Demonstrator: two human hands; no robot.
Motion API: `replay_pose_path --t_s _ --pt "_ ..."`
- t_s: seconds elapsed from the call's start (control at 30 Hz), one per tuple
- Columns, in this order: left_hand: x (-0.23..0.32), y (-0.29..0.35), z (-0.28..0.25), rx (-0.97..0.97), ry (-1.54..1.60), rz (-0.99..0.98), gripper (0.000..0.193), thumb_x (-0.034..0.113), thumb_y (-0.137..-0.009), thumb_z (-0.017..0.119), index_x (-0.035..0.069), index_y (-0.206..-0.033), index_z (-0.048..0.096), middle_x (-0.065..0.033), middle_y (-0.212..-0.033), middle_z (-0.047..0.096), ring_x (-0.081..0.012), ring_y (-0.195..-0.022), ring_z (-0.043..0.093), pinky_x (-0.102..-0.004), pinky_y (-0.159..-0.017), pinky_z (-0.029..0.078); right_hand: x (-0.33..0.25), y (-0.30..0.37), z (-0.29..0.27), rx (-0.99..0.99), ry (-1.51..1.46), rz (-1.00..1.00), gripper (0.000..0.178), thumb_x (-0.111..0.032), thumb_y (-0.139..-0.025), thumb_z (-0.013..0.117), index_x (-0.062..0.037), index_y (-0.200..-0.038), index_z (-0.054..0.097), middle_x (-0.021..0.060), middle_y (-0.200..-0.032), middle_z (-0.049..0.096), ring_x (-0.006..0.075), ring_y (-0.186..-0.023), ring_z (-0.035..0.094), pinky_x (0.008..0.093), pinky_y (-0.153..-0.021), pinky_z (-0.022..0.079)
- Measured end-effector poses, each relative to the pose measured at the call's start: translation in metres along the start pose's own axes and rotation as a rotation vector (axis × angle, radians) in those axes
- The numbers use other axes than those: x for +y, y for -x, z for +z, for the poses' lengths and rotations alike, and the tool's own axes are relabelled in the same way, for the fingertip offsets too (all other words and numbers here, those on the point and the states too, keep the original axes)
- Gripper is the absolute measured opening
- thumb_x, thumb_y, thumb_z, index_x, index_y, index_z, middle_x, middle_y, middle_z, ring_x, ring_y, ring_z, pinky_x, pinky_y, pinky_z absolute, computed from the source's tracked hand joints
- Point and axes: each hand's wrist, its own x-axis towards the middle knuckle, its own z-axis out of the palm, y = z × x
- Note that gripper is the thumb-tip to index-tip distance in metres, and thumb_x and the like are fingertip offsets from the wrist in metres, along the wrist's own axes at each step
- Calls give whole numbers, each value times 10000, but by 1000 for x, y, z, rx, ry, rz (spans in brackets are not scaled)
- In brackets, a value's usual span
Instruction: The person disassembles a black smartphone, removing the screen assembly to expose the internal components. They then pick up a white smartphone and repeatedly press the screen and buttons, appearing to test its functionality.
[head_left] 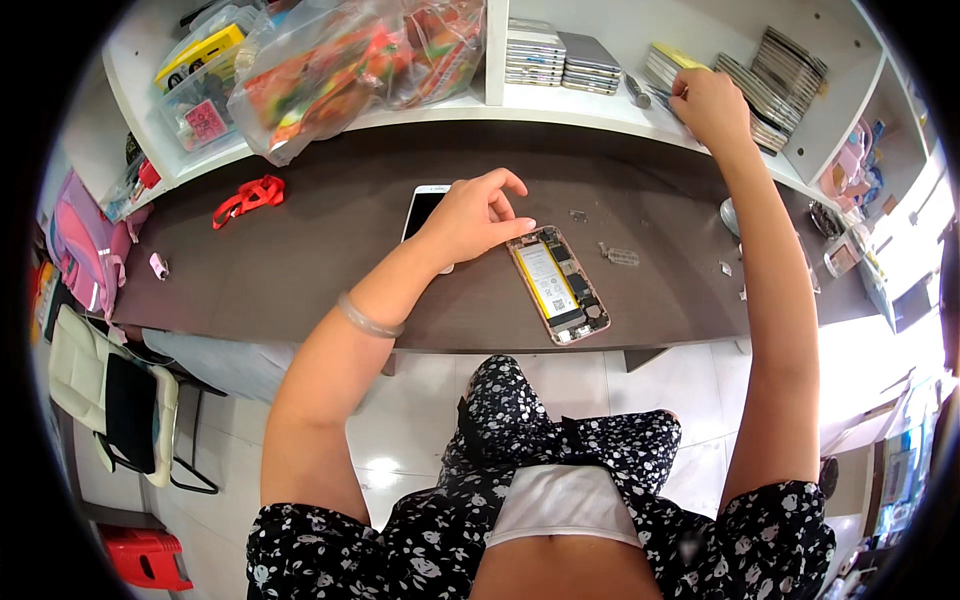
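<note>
An opened phone point(590, 292) lies on the dark desk with its battery and inner parts exposed. My left hand point(472, 218) hovers at its upper end, fingers loosely bent and apart, the thumb tip at or just above the phone's corner. Partly under that hand and wrist lies a white-framed phone screen point(424, 212). My right hand point(715, 108) reaches onto the white shelf, its fingertips pressed together by a thin, dark, slim item. What they pinch is too small to make out. Small clear pieces point(622, 257) rest right of the opened phone.
Stacks of flat phone-like parts point(590, 64) and a row of upright ones point(765, 95) fill the shelf point(640, 118). A plastic bag point(340, 75) overhangs the desk at left. A red strap point(248, 200) lies on the desk; a chair point(120, 400) stands left.
</note>
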Motion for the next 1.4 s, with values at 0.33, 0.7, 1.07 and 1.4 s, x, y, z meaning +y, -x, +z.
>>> replay_pose_path --t_s 0.33,0.7,1.07,1.4 --pt "6 0 0 22 -22 17 357 156 -809 759 16 -1080 573 -44 -740 670 -78 -632 624 -217 -590 484 11 -6 7 180 -171 -64 182 -230 -792 649 -109 -891 743 120 -792 711 310 -768 687 403 -716 546" --pt "13 3 -10 91 -137 -17 530 186 -703 838 42 -1133 563 -65 -887 665 -133 -826 638 -274 -734 502 -55 75 55 181 -522 -493 261 -305 -824 697 -98 -673 647 82 -571 614 290 -540 617 383 -524 491" --pt "7 25 -63 -407 -731 -242 1323 286 -337 940 154 -1477 283 -190 -1515 304 -420 -1440 172 -467 -1145 248 -32 80 52 35 -582 -380 201 -235 -811 717 -66 -719 658 72 -576 607 261 -521 594 357 -507 457" --pt "-2 12 -63 -408 -534 -350 1250 249 -351 927 157 -1442 324 -177 -1481 312 -357 -1399 272 -401 -1140 263 -39 87 51 15 -629 -500 177 -228 -809 697 -65 -745 673 70 -616 647 273 -587 626 374 -554 489"
